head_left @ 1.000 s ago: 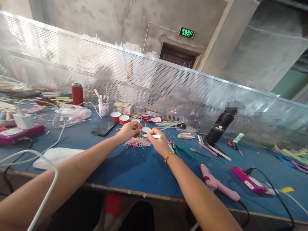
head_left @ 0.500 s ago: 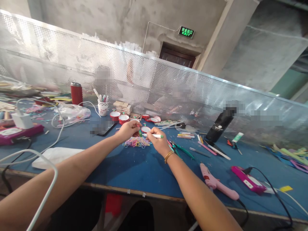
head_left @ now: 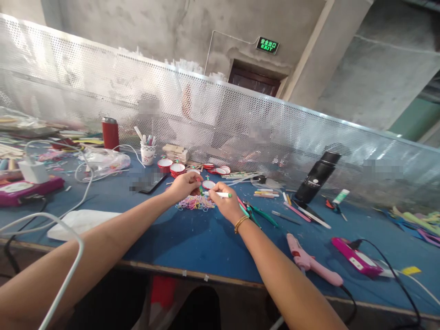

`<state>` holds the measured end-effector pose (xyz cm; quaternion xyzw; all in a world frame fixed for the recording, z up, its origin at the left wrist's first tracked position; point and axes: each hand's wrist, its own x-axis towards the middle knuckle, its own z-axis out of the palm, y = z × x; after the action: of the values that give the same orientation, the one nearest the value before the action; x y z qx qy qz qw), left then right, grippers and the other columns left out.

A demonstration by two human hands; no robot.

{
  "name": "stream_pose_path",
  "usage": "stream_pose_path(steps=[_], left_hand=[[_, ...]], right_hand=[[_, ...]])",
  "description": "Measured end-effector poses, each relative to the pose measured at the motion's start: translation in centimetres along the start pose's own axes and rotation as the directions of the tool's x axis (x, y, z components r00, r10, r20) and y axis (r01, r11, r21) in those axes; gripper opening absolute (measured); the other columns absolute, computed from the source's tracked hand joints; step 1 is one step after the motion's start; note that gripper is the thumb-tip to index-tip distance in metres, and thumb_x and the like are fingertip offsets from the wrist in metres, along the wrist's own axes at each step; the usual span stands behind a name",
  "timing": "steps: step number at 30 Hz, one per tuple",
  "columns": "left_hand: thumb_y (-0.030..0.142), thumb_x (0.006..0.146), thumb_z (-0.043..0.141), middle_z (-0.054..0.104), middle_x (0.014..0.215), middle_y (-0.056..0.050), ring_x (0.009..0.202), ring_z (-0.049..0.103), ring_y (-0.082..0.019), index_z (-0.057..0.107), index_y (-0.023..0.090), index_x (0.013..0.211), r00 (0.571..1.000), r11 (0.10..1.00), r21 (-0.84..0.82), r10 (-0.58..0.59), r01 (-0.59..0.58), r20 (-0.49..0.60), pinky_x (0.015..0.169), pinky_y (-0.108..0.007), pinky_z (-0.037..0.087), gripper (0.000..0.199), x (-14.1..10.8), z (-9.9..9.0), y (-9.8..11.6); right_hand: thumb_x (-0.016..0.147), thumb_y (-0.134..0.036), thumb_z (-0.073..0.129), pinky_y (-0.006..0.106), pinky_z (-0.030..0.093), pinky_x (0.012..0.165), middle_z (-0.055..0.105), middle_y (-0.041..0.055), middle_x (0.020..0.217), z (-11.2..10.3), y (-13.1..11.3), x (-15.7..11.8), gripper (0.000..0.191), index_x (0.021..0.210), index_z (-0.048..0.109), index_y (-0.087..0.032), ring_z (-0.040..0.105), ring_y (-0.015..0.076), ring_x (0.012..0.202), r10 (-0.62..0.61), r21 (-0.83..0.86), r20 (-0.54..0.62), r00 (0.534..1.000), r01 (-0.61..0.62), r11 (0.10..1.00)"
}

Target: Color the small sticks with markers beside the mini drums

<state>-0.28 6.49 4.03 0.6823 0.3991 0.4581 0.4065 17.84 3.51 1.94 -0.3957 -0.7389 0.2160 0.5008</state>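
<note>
My right hand (head_left: 224,204) is closed around a white marker pen (head_left: 222,195) with a green end, its other end turned toward my left hand. Between the thumb and fingers of my left hand (head_left: 184,185) is a small green piece (head_left: 201,189), too small to make out fully. The pen end is close to this piece; whether they touch I cannot tell. Just behind the hands lies a round white disc with a red rim (head_left: 208,184). Below them spreads a pile of thin coloured loops (head_left: 195,203).
Red-rimmed white discs (head_left: 177,168) lie in stacks behind my hands. Green-handled pliers (head_left: 263,214), a pink glue gun (head_left: 311,262) and a black bottle (head_left: 318,176) are on the right. A phone (head_left: 151,182), a cup of pens (head_left: 147,153) and white cables (head_left: 82,247) are left.
Both hands keep almost the same place and grip. The whole view has shifted very slightly.
</note>
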Motion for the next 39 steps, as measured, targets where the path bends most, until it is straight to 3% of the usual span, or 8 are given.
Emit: stream_pose_path(steps=[14, 30, 36, 39], left_hand=[[0.021, 0.078, 0.059, 0.063, 0.054, 0.002, 0.050, 0.062, -0.011, 0.058, 0.018, 0.088, 1.000, 1.000, -0.027, 0.008, -0.009, -0.008, 0.054, -0.022, 0.050, 0.010, 0.1, 0.1, -0.1], [0.017, 0.080, 0.055, 0.063, 0.055, 0.002, 0.051, 0.062, -0.011, 0.057, 0.017, 0.087, 1.000, 1.000, -0.002, -0.019, 0.019, -0.011, 0.055, -0.023, 0.052, 0.007, 0.0, 0.2, 0.0], [0.018, 0.080, 0.056, 0.063, 0.054, 0.002, 0.049, 0.062, -0.011, 0.055, 0.017, 0.091, 1.000, 0.999, 0.045, -0.022, 0.022, -0.005, 0.050, -0.020, 0.048, 0.011, 0.0, 0.2, -0.4], [0.020, 0.080, 0.057, 0.062, 0.053, 0.003, 0.049, 0.062, -0.013, 0.053, 0.017, 0.098, 1.000, 0.995, 0.100, -0.003, 0.004, -0.004, 0.048, -0.020, 0.046, 0.019, 0.1, 0.1, -0.8]], right_hand=[[0.081, -0.034, 0.054, 0.024, 0.041, 0.058, 0.060, -0.0025, 0.063, 0.0, 0.5, 0.0, 0.016, 0.071, 0.053, -0.021, 0.055, 0.0140, 0.060, 0.008, 0.002, -0.039, 0.999, -0.008, 1.000], [0.080, -0.033, 0.055, 0.024, 0.041, 0.055, 0.059, -0.0029, 0.062, 0.0, 0.3, 0.0, 0.016, 0.069, 0.053, -0.021, 0.054, 0.0134, 0.058, 0.021, 0.007, -0.004, 1.000, -0.021, 1.000], [0.078, -0.034, 0.058, 0.024, 0.044, 0.058, 0.062, -0.0016, 0.069, -0.1, -0.1, -0.1, 0.013, 0.082, 0.055, -0.021, 0.058, 0.0147, 0.063, 0.032, 0.115, -0.038, 0.999, -0.027, 0.993], [0.081, -0.035, 0.056, 0.025, 0.045, 0.059, 0.062, -0.0005, 0.069, -0.1, -0.7, -0.3, 0.015, 0.082, 0.060, -0.021, 0.058, 0.0150, 0.063, 0.042, 0.125, 0.010, 0.999, -0.043, 0.991]])
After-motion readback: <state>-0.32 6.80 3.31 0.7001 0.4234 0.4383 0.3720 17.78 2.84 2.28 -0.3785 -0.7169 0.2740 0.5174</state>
